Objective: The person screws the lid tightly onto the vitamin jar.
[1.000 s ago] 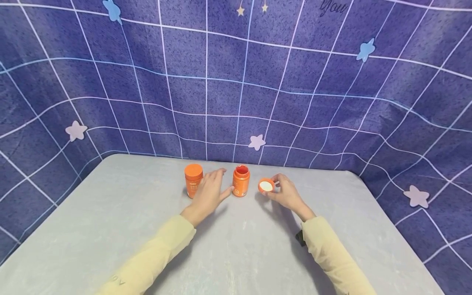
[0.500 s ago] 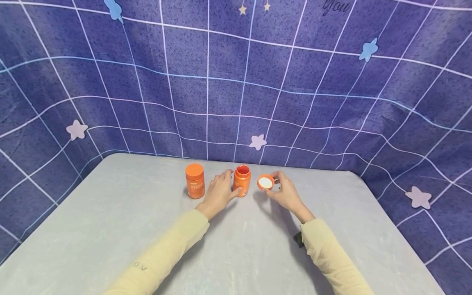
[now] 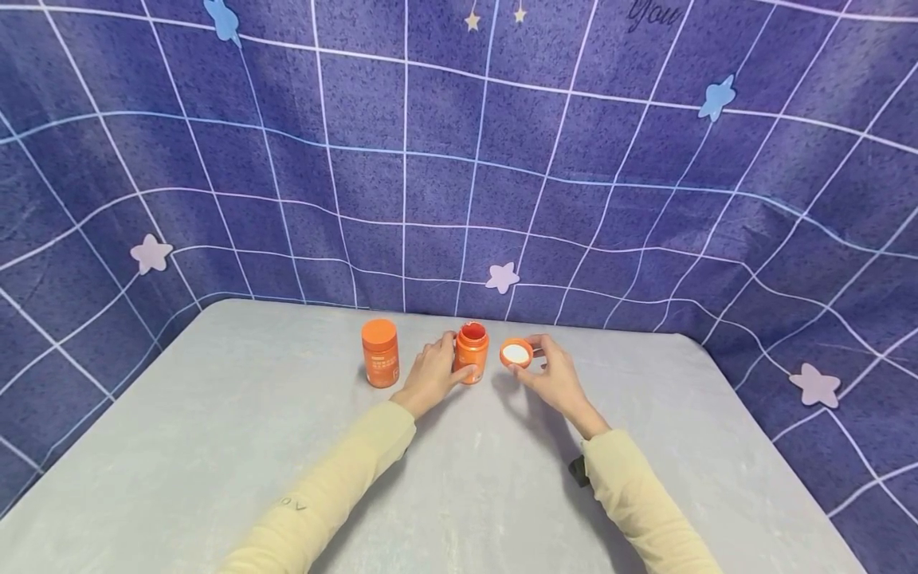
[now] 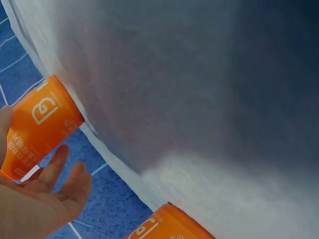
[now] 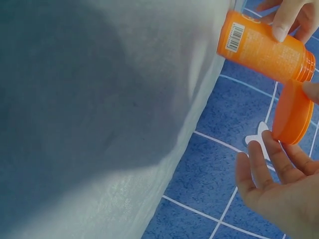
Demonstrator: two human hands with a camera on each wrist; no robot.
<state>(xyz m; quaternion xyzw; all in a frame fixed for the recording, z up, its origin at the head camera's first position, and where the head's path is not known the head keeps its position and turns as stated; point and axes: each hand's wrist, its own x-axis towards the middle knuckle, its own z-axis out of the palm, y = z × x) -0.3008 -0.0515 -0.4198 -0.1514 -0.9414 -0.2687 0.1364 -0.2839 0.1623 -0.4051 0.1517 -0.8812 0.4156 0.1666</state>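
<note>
An orange plastic jar (image 3: 471, 356) stands upright and uncapped on the table, its red inside showing at the mouth. My left hand (image 3: 433, 371) grips it from the left, thumb across the front and other fingers around the far side. The right wrist view shows that thumb on the jar (image 5: 264, 47). Just right of the jar, my right hand (image 3: 559, 381) pinches an orange screw lid (image 3: 516, 353) by its rim, raised off the table, white inner face toward the head camera. A second, capped orange jar (image 3: 381, 355) stands to the left, apart from both hands.
The grey cloth-covered table (image 3: 459, 494) reaches back to a blue curtain (image 3: 445, 183) with a grid and star print. A small dark object (image 3: 579, 470) shows beside the right cuff.
My left hand has moved right, from beside the capped jar to the uncapped one, and taken hold of it. The right hand has tilted and slightly raised the lid.
</note>
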